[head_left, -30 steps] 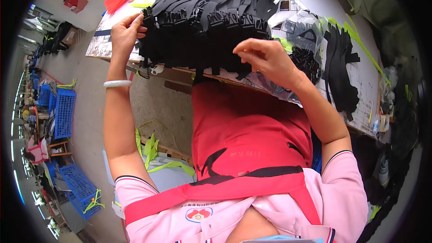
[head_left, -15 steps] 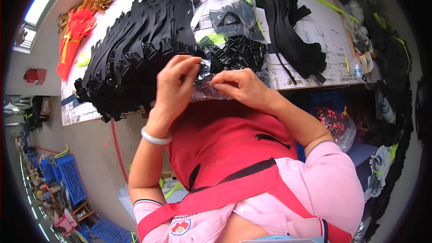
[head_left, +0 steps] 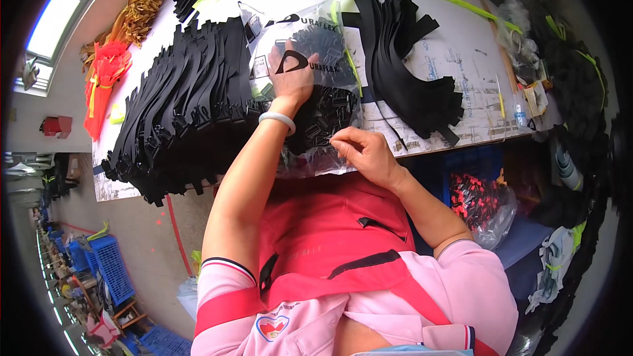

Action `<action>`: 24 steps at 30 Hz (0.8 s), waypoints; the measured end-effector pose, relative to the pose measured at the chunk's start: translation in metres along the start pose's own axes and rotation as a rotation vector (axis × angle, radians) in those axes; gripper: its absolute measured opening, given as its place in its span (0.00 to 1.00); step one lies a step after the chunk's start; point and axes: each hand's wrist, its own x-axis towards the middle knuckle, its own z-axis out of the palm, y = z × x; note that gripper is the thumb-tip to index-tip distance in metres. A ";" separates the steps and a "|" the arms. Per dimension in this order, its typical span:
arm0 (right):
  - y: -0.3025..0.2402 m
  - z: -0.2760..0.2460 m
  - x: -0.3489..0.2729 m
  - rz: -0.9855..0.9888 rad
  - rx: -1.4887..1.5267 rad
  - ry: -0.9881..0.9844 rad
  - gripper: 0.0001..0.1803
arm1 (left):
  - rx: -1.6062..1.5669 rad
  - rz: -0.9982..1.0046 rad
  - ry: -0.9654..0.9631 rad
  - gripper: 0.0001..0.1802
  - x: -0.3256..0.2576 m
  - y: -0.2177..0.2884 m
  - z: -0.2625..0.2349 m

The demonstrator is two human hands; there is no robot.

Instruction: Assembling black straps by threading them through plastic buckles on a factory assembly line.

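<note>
Item: clear plastic bag of black buckles (head_left: 316,92), lying on the desk (head_left: 455,53) straight ahead, long axis running away from you; your left hand (head_left: 292,74) reaches inside it, nearer the buckles, your right hand (head_left: 359,151) pinching its near edge.

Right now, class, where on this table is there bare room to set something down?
Bare tabletop lies right of the fanned black straps. The left is crowded: stacked straps and the clear bag.
</note>
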 end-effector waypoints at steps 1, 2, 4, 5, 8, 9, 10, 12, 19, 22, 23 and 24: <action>0.004 -0.002 -0.003 -0.008 0.014 0.005 0.07 | 0.004 0.002 -0.001 0.42 0.009 0.003 0.003; 0.007 -0.005 -0.005 0.003 0.003 -0.002 0.06 | -0.093 0.030 -0.017 0.42 0.017 0.004 0.005; 0.009 -0.010 -0.006 0.012 -0.004 -0.016 0.06 | -0.180 0.107 -0.059 0.39 0.028 0.011 0.006; 0.008 -0.011 -0.006 0.065 0.030 -0.011 0.06 | -0.173 0.103 -0.056 0.39 0.027 0.016 0.006; 0.008 -0.009 -0.004 0.117 0.079 -0.019 0.05 | -0.156 0.199 -0.145 0.34 0.013 0.019 -0.009; 0.006 -0.001 -0.001 0.118 0.090 -0.029 0.05 | -0.206 0.219 -0.087 0.33 0.006 0.006 -0.006; 0.010 0.000 -0.002 0.139 0.095 -0.024 0.05 | -0.229 0.251 -0.050 0.32 -0.003 0.005 -0.007; 0.015 0.000 -0.003 0.156 0.101 -0.001 0.05 | -0.259 0.183 -0.213 0.29 -0.013 0.015 -0.023; 0.021 0.001 0.000 0.176 0.083 -0.009 0.05 | -0.259 0.234 -0.194 0.19 -0.051 0.012 -0.036; 0.018 0.004 0.005 0.149 0.053 -0.031 0.06 | -0.180 0.219 -0.289 0.19 -0.062 0.013 -0.064; 0.018 0.005 0.007 0.138 0.029 -0.035 0.07 | -0.198 0.226 -0.322 0.19 -0.067 0.012 -0.076; 0.020 0.007 0.009 0.085 0.018 -0.031 0.07 | -0.217 0.235 -0.358 0.20 -0.072 0.009 -0.084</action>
